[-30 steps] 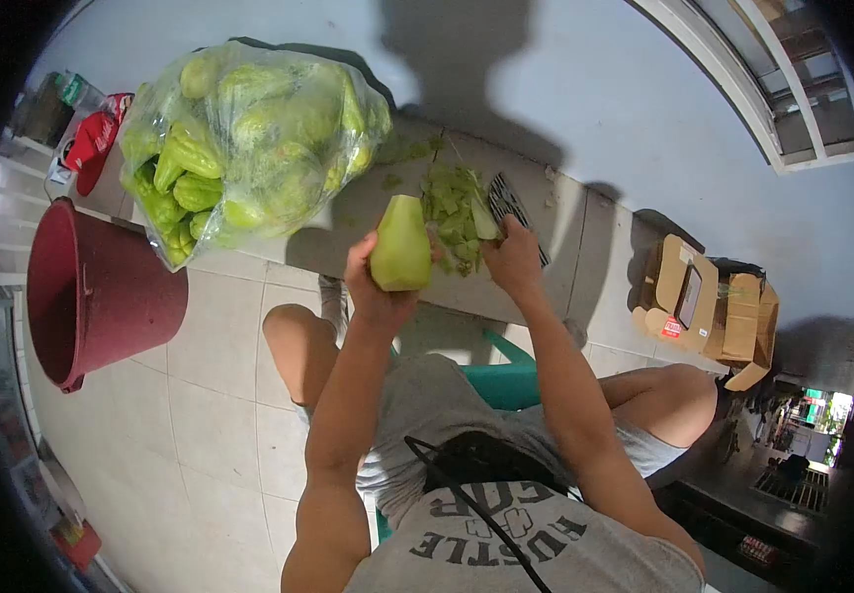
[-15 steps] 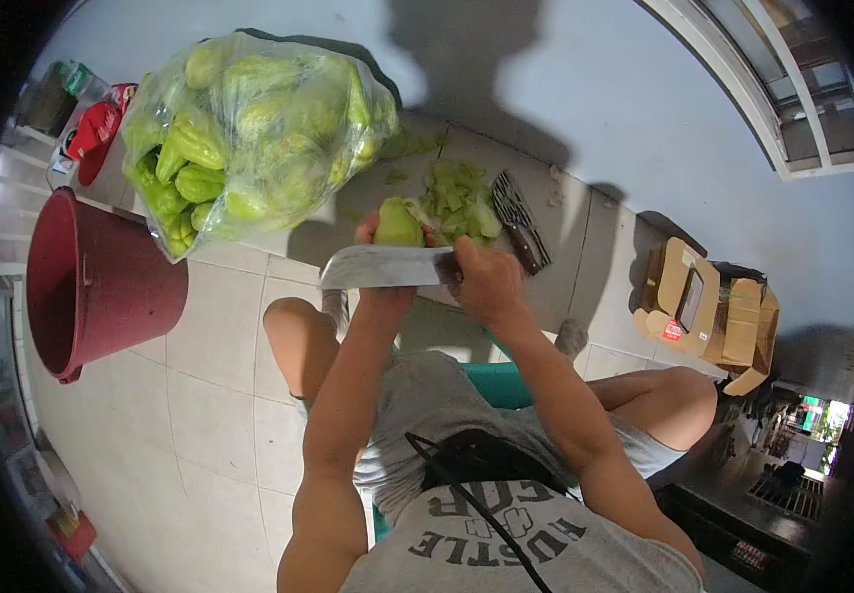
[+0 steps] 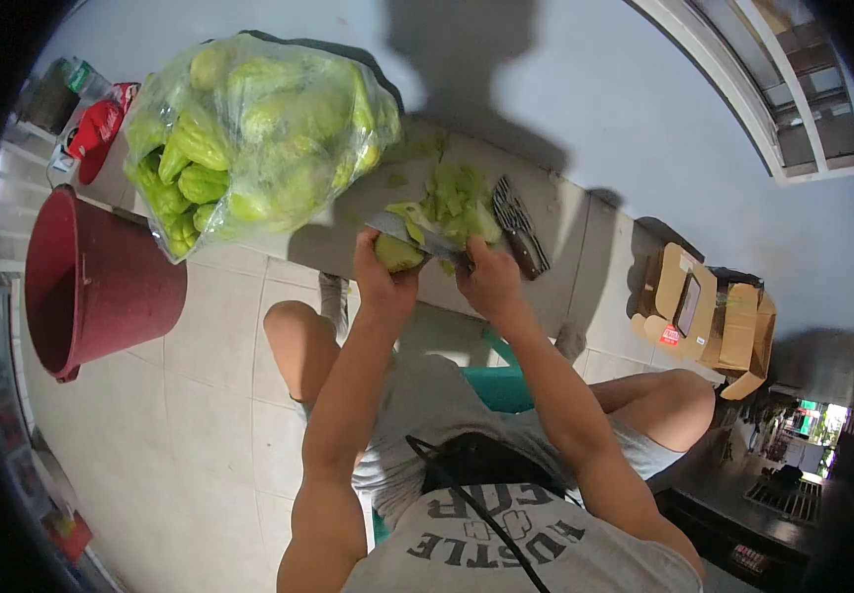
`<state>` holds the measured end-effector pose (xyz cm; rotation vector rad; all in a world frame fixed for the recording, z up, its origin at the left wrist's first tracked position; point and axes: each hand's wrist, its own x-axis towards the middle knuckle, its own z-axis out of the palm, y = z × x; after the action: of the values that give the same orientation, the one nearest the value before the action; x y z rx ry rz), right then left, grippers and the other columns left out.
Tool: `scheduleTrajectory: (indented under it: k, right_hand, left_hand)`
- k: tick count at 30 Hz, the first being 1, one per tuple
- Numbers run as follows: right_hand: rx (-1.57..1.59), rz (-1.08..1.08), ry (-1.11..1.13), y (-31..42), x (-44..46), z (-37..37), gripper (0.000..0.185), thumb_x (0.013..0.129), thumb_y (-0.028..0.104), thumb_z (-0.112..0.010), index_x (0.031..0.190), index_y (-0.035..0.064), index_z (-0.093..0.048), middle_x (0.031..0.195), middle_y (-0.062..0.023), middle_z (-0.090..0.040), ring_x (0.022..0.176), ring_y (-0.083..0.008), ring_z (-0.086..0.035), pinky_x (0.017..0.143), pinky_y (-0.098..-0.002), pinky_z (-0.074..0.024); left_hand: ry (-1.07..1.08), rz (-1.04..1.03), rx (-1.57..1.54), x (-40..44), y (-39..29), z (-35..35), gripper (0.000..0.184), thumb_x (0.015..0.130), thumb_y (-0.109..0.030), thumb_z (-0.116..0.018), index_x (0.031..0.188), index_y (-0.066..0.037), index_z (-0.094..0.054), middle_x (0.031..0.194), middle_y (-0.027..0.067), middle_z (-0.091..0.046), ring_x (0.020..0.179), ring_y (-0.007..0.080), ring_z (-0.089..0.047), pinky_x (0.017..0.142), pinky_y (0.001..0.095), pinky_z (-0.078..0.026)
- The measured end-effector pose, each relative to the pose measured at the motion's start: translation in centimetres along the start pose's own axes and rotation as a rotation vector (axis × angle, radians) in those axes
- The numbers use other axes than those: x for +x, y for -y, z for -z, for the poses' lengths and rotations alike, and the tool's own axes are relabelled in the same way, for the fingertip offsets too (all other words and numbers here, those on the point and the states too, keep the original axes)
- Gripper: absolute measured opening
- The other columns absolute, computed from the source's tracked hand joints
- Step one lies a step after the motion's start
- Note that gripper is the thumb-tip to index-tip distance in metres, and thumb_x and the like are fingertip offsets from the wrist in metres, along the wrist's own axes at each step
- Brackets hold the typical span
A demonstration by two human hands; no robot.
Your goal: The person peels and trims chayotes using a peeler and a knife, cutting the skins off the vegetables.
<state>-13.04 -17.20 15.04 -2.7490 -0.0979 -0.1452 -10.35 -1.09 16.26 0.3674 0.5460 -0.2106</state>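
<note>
The left hand [image 3: 385, 281] cupped a rounded green vegetable [image 3: 398, 255] while the right hand [image 3: 490, 281] clenched a broad steel knife [image 3: 429, 240] against it

- Pale green, smooth-skinned chayote [image 3: 399, 255]: near the centre of the frame, partly hidden, with pale flesh showing beside the blade.
- Broad, grey metal-bladed knife [image 3: 415, 235]: lies across the chayote, slanting down rightward.

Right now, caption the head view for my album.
Knife in the right hand crosses a chayote held in the left hand.
</note>
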Motion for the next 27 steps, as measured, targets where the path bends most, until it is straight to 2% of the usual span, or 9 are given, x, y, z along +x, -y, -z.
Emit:
scheduleTrajectory:
  k: [2,8,11,12,13,17,21,25,27]
  right_hand:
    - [0.046,-0.031,0.017,0.1,-0.9,-0.2,0.025,0.073,0.009,-0.070,0.086,0.0049,-0.048,0.067,-0.0175,-0.060,0.065,-0.0417,-0.062,0.056,-0.0472,-0.0474]
    - [0.202,0.051,0.024,2.7,-0.2,3.3,0.025,0.073,0.009,-0.069,0.087,0.0044,-0.048,0.068,-0.0213,-0.059,0.069,-0.0438,-0.060,0.057,-0.0500,-0.0459]
    - [0.206,0.061,0.036,1.6,-0.2,2.5,0.025,0.074,0.009,-0.069,0.086,0.0039,-0.048,0.068,-0.0209,-0.059,0.069,-0.0431,-0.061,0.057,-0.0499,-0.0461]
    - [0.143,0.043,0.025,-0.2,-0.5,0.7,0.026,0.075,0.011,-0.069,0.090,0.0051,-0.049,0.070,-0.0203,-0.062,0.069,-0.0435,-0.062,0.058,-0.0503,-0.0479]
    - [0.077,0.030,0.005,-0.6,-0.2,0.4,0.027,0.076,0.012,-0.069,0.093,0.0062,-0.049,0.072,-0.0197,-0.064,0.070,-0.0438,-0.064,0.058,-0.0507,-0.0498]
    - [0.084,-0.137,0.099,0.1,-1.2,0.6,0.023,0.075,0.010,-0.068,0.087,0.0024,-0.050,0.071,-0.0219,-0.061,0.069,-0.0425,-0.062,0.059,-0.0503,-0.0476]
    - [0.078,-0.126,0.071,0.6,-0.6,1.8,0.023,0.075,0.011,-0.068,0.087,0.0020,-0.051,0.074,-0.0217,-0.063,0.072,-0.0429,-0.063,0.063,-0.0501,-0.0486]
    - [0.042,-0.157,0.177,-1.7,-0.2,0.3,0.023,0.074,0.011,-0.068,0.089,0.0010,-0.054,0.082,-0.0228,-0.064,0.083,-0.0426,-0.063,0.072,-0.0515,-0.0488]
    - [0.015,-0.203,0.197,-2.6,-0.7,-0.8,0.020,0.077,0.010,-0.066,0.090,0.0013,-0.055,0.080,-0.0236,-0.064,0.081,-0.0433,-0.064,0.070,-0.0512,-0.0500]
  left_hand:
    - [0.119,0.019,0.047,0.1,0.3,1.6,0.044,0.093,-0.037,-0.048,0.127,-0.009,-0.051,0.125,0.0092,-0.055,0.116,0.0271,-0.053,0.100,0.0471,-0.043]
    - [0.176,-0.016,0.112,-0.7,0.7,0.7,0.053,0.091,-0.035,-0.048,0.136,-0.008,-0.046,0.124,0.0085,-0.055,0.117,0.0253,-0.053,0.099,0.0443,-0.044]
    - [0.249,-0.079,0.065,-0.3,1.0,1.5,0.045,0.091,-0.036,-0.046,0.127,-0.008,-0.051,0.118,0.0110,-0.057,0.112,0.0285,-0.054,0.094,0.0484,-0.044]
    - [0.245,-0.071,0.068,-0.7,0.9,1.8,0.045,0.091,-0.036,-0.046,0.127,-0.008,-0.051,0.118,0.0110,-0.057,0.112,0.0285,-0.054,0.094,0.0484,-0.044]
    - [0.212,-0.010,0.117,-0.9,0.5,1.7,0.045,0.090,-0.037,-0.048,0.124,-0.008,-0.051,0.114,0.0116,-0.057,0.107,0.0292,-0.056,0.088,0.0483,-0.045]
    - [0.148,0.022,0.159,-0.8,-0.2,1.0,0.043,0.089,-0.039,-0.050,0.117,-0.006,-0.051,0.102,0.0134,-0.058,0.092,0.0303,-0.057,0.072,0.0471,-0.047]
    - [0.297,0.011,0.097,-0.9,-0.7,0.0,0.043,0.089,-0.038,-0.050,0.116,-0.005,-0.052,0.101,0.0144,-0.058,0.089,0.0305,-0.058,0.072,0.0450,-0.048]
    - [0.197,0.086,0.184,0.0,0.2,1.4,0.049,0.087,-0.040,-0.050,0.120,-0.004,-0.052,0.104,0.0150,-0.059,0.087,0.0301,-0.059,0.072,0.0432,-0.049]
    - [0.141,0.128,0.182,0.8,0.0,2.0,0.051,0.087,-0.040,-0.050,0.123,-0.004,-0.052,0.105,0.0152,-0.059,0.086,0.0300,-0.059,0.072,0.0432,-0.050]
